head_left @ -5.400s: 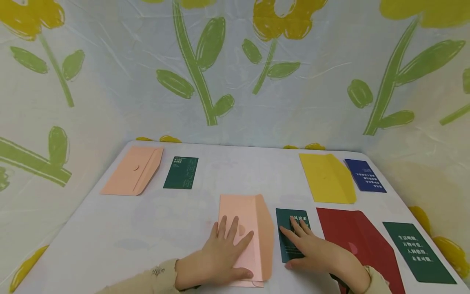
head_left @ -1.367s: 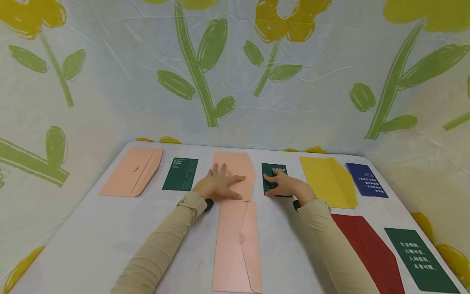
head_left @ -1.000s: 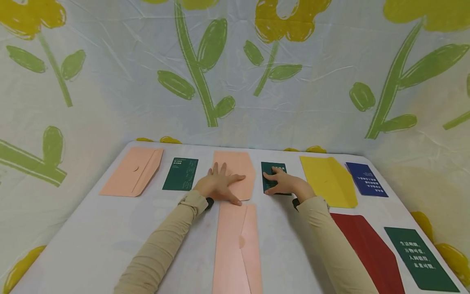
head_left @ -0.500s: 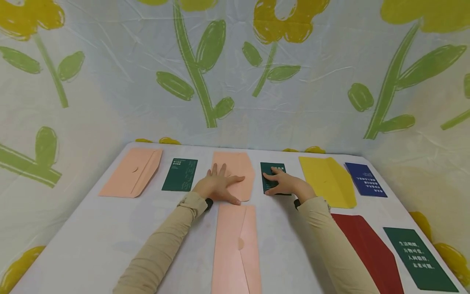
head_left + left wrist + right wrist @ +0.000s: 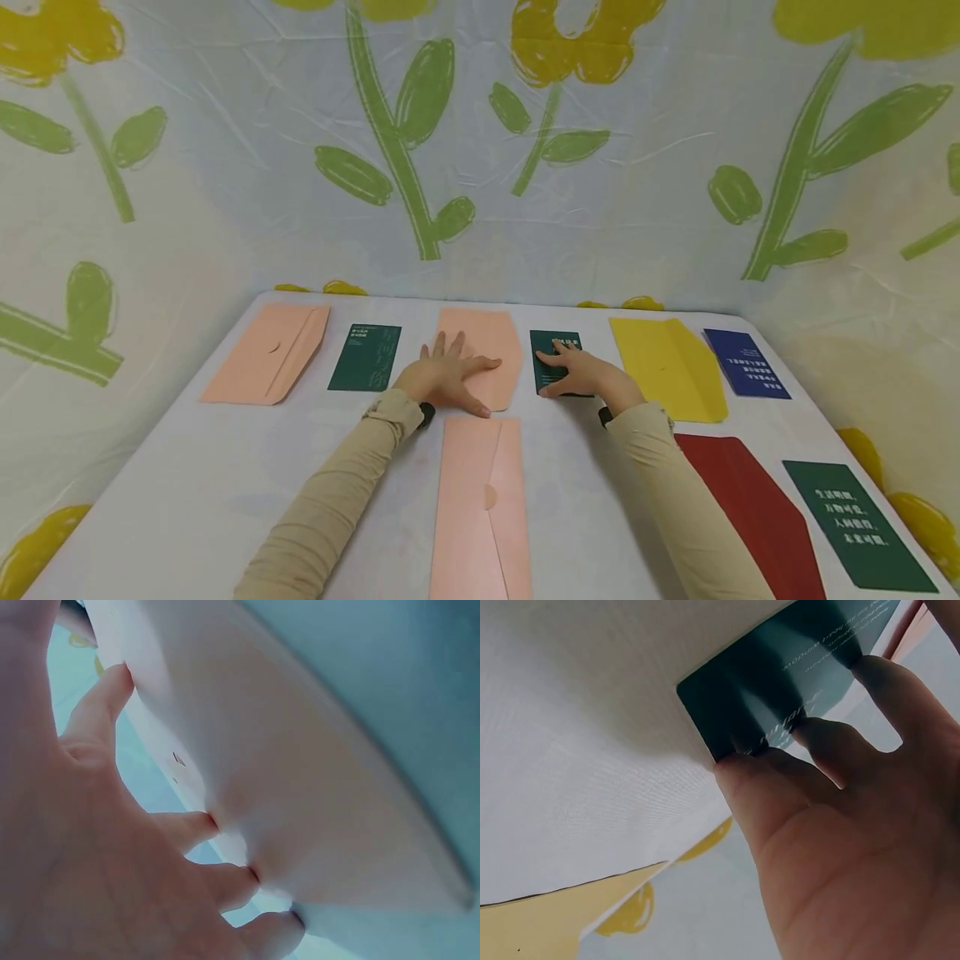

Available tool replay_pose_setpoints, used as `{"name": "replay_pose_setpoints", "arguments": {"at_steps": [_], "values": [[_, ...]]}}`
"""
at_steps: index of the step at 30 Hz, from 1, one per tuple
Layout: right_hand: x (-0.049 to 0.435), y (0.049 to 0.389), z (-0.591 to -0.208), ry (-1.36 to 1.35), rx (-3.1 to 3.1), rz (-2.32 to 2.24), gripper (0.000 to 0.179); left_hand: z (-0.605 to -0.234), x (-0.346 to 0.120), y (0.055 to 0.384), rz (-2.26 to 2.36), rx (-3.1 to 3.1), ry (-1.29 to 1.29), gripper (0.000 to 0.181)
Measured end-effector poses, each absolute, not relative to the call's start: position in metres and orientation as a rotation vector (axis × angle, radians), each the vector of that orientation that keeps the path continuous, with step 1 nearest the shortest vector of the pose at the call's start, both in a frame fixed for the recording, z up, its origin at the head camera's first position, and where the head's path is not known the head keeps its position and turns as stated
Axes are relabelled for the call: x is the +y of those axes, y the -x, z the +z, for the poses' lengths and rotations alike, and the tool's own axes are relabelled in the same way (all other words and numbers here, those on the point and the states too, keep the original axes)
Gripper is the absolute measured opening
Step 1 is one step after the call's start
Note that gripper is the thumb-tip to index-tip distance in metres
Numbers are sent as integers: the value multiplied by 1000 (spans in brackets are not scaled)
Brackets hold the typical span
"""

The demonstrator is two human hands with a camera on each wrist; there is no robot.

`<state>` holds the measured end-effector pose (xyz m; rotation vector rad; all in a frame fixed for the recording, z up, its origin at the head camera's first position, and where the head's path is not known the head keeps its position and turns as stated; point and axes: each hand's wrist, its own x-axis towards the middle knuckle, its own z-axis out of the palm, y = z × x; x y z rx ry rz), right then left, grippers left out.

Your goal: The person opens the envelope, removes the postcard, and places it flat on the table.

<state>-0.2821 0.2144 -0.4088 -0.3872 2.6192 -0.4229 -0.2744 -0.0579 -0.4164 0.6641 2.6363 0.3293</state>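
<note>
My left hand rests with spread fingers on a pink envelope at the back middle of the table. In the left wrist view, the fingertips press on the envelope's pale surface. To its right, a dark green card with white print lies flat under my right hand. Its spread fingers touch the card, as the right wrist view shows with the green card under the fingertips. Part of the print is hidden by the fingers. Another pink envelope, flap folded over, lies directly in front.
At the back left lie a pink envelope and a green card. Over on the right are a yellow envelope, a blue card, a red envelope partly behind the right sleeve, and another green card.
Since the oldest frame both hands have slid away from the front, taking the pink envelope and green card to the back. The folded pink envelope is now uncovered. Over the last second the hands barely move.
</note>
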Motion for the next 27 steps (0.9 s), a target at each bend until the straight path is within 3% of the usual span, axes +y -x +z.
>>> {"name": "replay_pose_setpoints", "arguments": {"at_steps": [20,27], "values": [[216,282,-412,428,2651,-492,78,-421,-57,275,363,2653,-679,95],[212,274,-406,515,2680,-491,69,-413,-58,266,306,2686,-766,82]]}}
